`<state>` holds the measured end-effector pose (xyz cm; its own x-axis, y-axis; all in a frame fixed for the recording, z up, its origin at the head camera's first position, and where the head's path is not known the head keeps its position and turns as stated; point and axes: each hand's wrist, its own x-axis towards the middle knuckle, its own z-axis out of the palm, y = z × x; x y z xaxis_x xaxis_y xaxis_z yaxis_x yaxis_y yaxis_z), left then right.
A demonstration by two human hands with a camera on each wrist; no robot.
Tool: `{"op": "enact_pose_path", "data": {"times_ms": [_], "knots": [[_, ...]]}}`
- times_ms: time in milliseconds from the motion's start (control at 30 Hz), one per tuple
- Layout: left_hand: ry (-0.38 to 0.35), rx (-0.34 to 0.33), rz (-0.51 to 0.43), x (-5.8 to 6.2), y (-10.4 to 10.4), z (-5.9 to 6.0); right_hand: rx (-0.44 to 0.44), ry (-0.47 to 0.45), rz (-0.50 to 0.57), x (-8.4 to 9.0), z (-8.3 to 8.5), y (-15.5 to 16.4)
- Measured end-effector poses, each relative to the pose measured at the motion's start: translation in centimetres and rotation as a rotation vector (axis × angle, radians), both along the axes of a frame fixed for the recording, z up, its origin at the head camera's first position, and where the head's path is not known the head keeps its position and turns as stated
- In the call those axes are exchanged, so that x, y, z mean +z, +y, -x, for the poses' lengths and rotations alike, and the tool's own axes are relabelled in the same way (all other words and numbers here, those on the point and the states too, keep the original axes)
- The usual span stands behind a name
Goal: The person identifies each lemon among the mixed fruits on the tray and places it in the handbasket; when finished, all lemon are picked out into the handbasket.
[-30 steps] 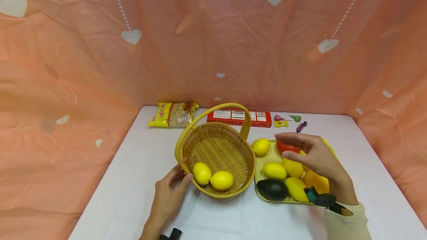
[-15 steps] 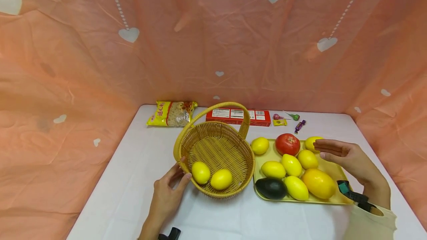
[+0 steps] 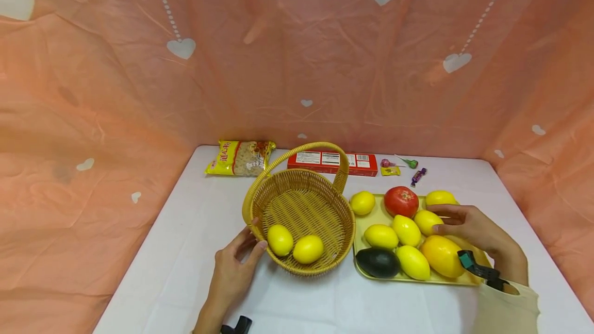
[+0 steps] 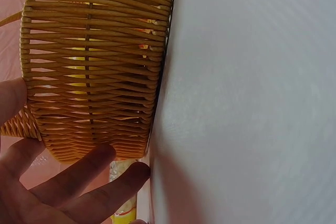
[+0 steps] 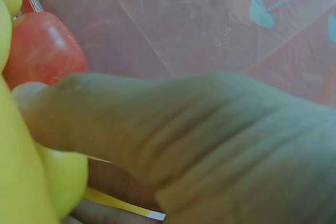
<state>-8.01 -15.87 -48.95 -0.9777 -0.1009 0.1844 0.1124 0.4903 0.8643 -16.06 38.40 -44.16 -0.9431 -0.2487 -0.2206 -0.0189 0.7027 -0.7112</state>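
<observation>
A round wicker basket (image 3: 301,205) with a tall handle stands mid-table, holding two lemons (image 3: 308,249) near its front. My left hand (image 3: 234,267) grips its left rim; in the left wrist view the thumb is at the rim and the fingers lie along the woven side (image 4: 94,77). To the right, a yellow tray (image 3: 475,256) bears several lemons, a red tomato (image 3: 401,201), a dark avocado (image 3: 378,262) and an orange-yellow mango (image 3: 442,256). My right hand (image 3: 478,228) holds a lemon (image 3: 426,222) on the tray between thumb and fingers; the thumb partly hides it in the right wrist view.
At the back lie a yellow bag of pasta (image 3: 241,158) and a long red box (image 3: 364,164) behind the basket handle. Lollipops (image 3: 411,163) and small wrapped candies (image 3: 418,177) lie behind the tray. A pink curtain (image 3: 297,66) surrounds the white table.
My right hand moved right across the tray, past the tomato, then came back left and down onto a lemon. My left hand and the basket stay in place.
</observation>
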Motion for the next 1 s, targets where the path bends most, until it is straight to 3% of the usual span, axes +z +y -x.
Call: {"op": "enact_pose_path", "data": {"times_ms": [167, 400, 633, 1000], "knots": [[0.004, 0.002, 0.002, 0.2, 0.1, 0.0, 0.004, 0.016, -0.002, -0.3, 0.1, -0.4], [-0.014, 0.006, -0.002, 0.2, 0.1, -0.1, -0.075, 0.042, -0.039, 0.6, -0.5, -0.1], [-0.012, 0.007, -0.001, 0.2, 0.1, -0.2, -0.049, 0.191, 0.162, 2.5, -1.3, -0.2], [-0.02, 0.01, -0.001, 0.4, 0.2, -0.1, 0.107, 0.227, 0.332, 5.4, -2.2, -3.6]]}}
